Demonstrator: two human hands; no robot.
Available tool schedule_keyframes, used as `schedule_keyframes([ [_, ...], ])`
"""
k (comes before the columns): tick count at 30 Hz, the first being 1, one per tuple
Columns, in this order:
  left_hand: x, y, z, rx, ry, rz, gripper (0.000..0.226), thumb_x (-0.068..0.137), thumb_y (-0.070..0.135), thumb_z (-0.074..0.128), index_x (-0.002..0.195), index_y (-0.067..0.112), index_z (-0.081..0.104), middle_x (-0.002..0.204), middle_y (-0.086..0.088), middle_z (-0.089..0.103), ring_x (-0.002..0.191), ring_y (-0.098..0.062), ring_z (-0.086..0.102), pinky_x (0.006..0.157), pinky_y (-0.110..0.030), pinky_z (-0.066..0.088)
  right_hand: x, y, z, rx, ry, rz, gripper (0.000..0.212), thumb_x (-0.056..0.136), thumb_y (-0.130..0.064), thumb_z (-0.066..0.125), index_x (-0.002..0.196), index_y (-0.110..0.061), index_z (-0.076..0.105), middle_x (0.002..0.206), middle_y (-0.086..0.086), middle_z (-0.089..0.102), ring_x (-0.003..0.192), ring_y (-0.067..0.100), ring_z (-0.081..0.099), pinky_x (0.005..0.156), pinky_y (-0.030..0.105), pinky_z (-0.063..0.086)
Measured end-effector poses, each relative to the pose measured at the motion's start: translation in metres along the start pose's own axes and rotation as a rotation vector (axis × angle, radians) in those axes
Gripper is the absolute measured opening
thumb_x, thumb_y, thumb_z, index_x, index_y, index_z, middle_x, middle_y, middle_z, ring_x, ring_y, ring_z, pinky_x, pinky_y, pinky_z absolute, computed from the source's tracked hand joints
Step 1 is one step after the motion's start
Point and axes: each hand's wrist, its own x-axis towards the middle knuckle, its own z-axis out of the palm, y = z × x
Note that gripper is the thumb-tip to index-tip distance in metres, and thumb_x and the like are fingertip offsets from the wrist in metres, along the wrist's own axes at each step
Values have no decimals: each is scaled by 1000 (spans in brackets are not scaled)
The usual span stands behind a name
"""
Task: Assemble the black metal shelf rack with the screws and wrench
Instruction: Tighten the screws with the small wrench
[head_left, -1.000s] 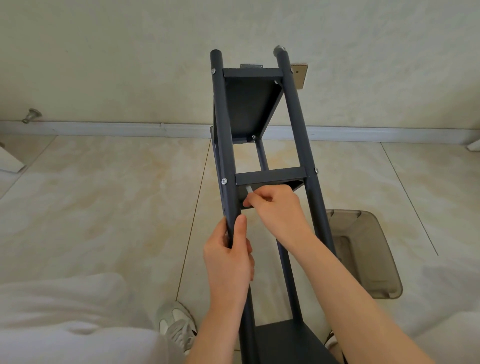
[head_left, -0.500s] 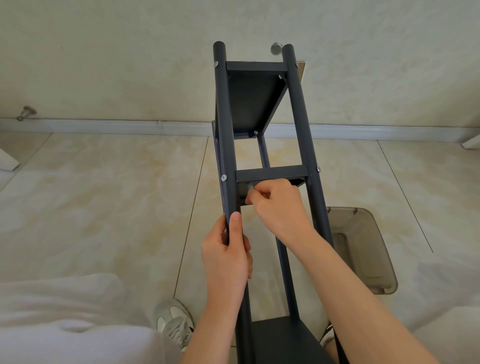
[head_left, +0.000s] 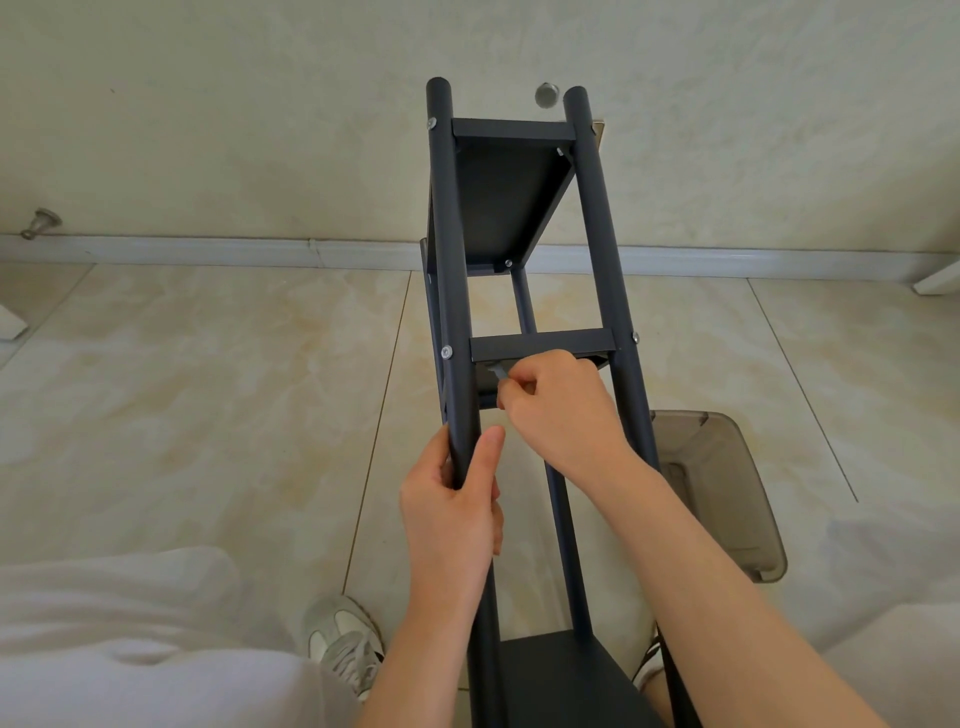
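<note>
Left hand (head_left: 451, 512) fingers clamped around rack (head_left: 597, 249) post | right hand (head_left: 558, 410) fingers pinch wrench (head_left: 497, 370) under middle shelf (head_left: 540, 347)

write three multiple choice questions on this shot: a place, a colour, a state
1. Where is the right hand?
A) just under the middle shelf
B) on the top shelf
C) flat on the floor

2. What colour is the bin?
A) red
B) smoky translucent grey
C) opaque white

3. What is the left hand doing?
A) lying on the floor
B) holding a shoe
C) gripping the left post

Answers:
1 A, it pinches a small grey wrench below that shelf.
2 B, its walls look tinted and see-through.
3 C, it wraps round the post.
</note>
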Motion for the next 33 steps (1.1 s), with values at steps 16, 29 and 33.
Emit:
schedule_keyframes([
  [16,-2,1,1,-31,-30,-8,18,84,48,60,94,38,70,59,-3,54,37,-15,42,34,-23,39,-1,16,25,282,21,-71,34,97,-23,59,66,-13,69,58,-15,65,61,6,64,62,19,50],
  [29,-3,1,4,24,-44,14,20,86,50,57,80,32,65,58,-4,56,35,-18,43,34,-25,39,3,23,51,297,298,-230,24,95,-7,62,75,3,70,64,11,67,59,25,63,60,42,55],
  [33,-5,2,4,36,-54,19,19,88,48,57,80,33,65,58,-6,56,36,-19,44,34,-25,40,-5,26,42,234,275,-175,27,97,-20,59,77,-7,70,63,-3,64,58,16,61,59,36,53],
])
